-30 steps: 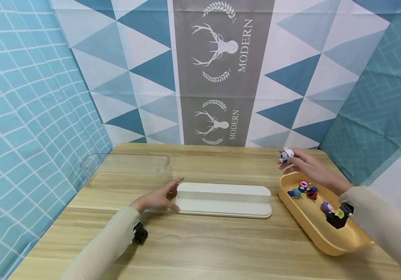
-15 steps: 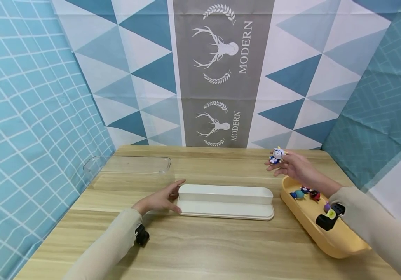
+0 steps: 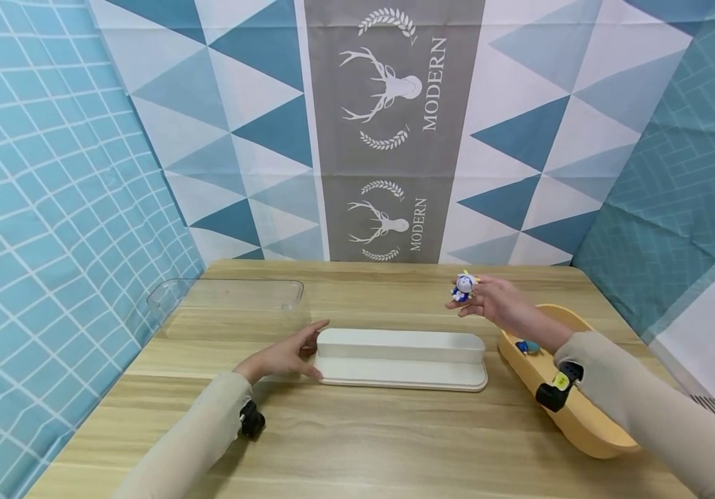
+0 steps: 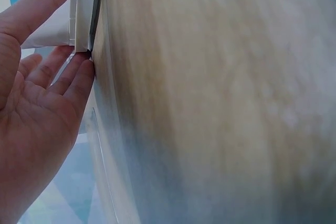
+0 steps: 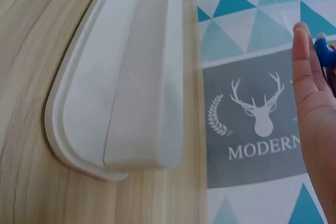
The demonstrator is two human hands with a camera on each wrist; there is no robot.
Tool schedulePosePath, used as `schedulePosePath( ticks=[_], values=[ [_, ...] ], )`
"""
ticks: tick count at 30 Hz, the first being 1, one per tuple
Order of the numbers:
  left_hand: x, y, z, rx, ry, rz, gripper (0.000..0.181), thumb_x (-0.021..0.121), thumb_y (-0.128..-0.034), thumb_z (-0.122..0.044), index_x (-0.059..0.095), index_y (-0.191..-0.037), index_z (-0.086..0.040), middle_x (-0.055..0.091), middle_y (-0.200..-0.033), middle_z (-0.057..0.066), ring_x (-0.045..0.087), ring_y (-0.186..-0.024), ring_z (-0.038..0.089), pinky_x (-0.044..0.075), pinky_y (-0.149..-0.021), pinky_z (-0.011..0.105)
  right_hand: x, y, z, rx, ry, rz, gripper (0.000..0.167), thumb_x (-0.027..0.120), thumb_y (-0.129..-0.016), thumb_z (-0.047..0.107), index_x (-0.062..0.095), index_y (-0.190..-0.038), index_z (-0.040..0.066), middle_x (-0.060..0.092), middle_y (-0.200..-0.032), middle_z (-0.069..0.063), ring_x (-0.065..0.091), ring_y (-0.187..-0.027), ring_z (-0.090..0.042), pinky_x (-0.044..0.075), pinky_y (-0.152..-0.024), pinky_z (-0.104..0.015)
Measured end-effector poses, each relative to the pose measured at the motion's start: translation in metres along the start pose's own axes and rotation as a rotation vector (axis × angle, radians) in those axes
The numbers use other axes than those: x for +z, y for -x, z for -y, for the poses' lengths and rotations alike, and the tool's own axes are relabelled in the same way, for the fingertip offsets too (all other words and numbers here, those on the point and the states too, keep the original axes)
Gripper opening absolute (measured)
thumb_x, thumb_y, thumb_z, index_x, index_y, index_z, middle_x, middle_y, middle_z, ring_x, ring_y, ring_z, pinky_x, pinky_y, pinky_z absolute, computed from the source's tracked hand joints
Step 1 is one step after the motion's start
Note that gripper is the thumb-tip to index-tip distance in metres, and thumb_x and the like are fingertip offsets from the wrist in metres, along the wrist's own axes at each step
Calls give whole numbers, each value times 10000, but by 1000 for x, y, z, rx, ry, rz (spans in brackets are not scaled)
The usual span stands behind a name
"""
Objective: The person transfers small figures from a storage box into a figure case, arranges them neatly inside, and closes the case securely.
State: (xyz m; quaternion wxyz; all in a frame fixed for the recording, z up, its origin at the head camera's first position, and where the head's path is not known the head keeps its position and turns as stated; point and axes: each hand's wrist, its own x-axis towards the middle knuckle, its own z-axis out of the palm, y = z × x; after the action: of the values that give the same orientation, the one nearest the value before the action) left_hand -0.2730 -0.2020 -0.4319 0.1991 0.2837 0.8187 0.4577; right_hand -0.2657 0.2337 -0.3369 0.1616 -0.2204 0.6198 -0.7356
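Observation:
A white stepped stand [image 3: 401, 371] lies on the table, its raised step at the back. At its left end the left hand [image 3: 283, 355] grips the edge, thumb in front and fingers behind; in the left wrist view the fingertips of that hand [image 4: 47, 93] touch the stand's edge. Above the table, behind the stand's right end, the right hand [image 3: 497, 299] pinches a small white and blue figurine [image 3: 463, 285]. The right wrist view shows the right hand [image 5: 317, 108] at the right edge, with part of the blue figurine [image 5: 325, 51] beyond the fingers.
A yellow-orange tray [image 3: 582, 423] stands at the right, partly under the right forearm, with a teal and blue figurine [image 3: 528, 347] in it. At the back left lies a clear plastic cover [image 3: 233, 308]. Patterned cloths hang behind and at both sides.
The right hand has moved left with the figurine, from over the tray's far end towards the stand. The left hand has stayed on the stand, which has not visibly moved on the table.

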Motion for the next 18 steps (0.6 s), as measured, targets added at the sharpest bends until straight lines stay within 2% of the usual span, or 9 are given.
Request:
schedulePosePath(
  ticks=[7, 11, 15, 18],
  values=[
    [0, 0, 0, -9, 1, -2, 1096, 835, -793, -48, 78, -1584, -7, 335, -1504, 301, 327, -1398, 427, 275, -1151, 529, 8, -13, -13, -52, 27, 163, 297, 423, -1026, -14, 658, -1161, 108, 703, -1065, -87, 713, -988, -232, 589, -826, -361],
    [1, -1, 0, -13, 7, 0, 1102, 837, -788, -45, 81, -1589, -27, 330, -1518, 285, 320, -1409, 410, 270, -1157, 509, 14, -20, -17, -48, 55, 207, 278, 486, -993, -28, 698, -1131, 89, 704, -1069, -91, 705, -1011, -247, 577, -853, -434],
    [1, -1, 1, -19, 17, 0, 1105, 839, -785, -40, 87, -1596, -54, 336, -1525, 261, 325, -1414, 388, 270, -1164, 488, 21, -27, -22, -17, 74, 234, 216, 561, -1000, 38, 676, -1180, 2, 710, -1087, -82, 697, -1019, -250, 565, -879, -458],
    [1, -1, 2, -13, 14, -1, 1104, 839, -787, -42, 84, -1594, -43, 345, -1517, 266, 333, -1408, 396, 276, -1159, 503, 26, -32, -24, 5, 90, 247, 278, 606, -993, 77, 632, -1222, -77, 715, -1090, -68, 699, -1009, -241, 560, -897, -436]
  ],
)
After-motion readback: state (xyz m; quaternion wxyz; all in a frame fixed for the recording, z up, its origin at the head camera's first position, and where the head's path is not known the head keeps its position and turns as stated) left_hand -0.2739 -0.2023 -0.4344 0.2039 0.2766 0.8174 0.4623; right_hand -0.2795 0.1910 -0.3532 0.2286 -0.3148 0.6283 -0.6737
